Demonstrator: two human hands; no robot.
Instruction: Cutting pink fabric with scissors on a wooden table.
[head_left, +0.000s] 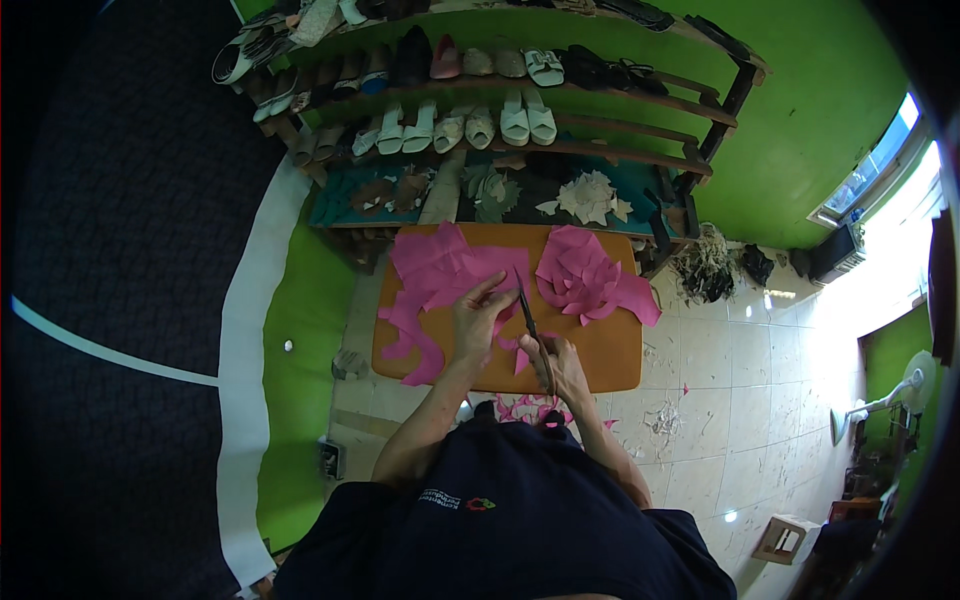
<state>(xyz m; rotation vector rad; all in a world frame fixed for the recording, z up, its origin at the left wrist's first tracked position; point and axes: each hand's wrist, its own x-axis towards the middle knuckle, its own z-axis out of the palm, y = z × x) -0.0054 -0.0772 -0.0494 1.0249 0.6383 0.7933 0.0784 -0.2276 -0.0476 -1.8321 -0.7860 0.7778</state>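
My right hand (562, 368) is closed round the handles of a pair of scissors (530, 320), whose dark blades point away from me at the edge of a pink sheet (485, 268). My left hand (480, 318) pinches that sheet just left of the blades. Its material is hard to tell, perhaps thin leather or cloth. The sheet spreads over the far left of an orange-brown table (605, 370), and a curved pink strip (425, 360) hangs down its left side. Right of the scissors lies a heap of cut pink pieces (580, 275).
Beyond the table stands a wooden rack (650, 150) with rows of shoes and sandals (515, 118). Its lowest shelf holds green and cream cut pieces (588, 198). Pink scraps (525, 408) litter the floor near me. A scrap pile (708, 265) and a white fan (910, 385) are to the right.
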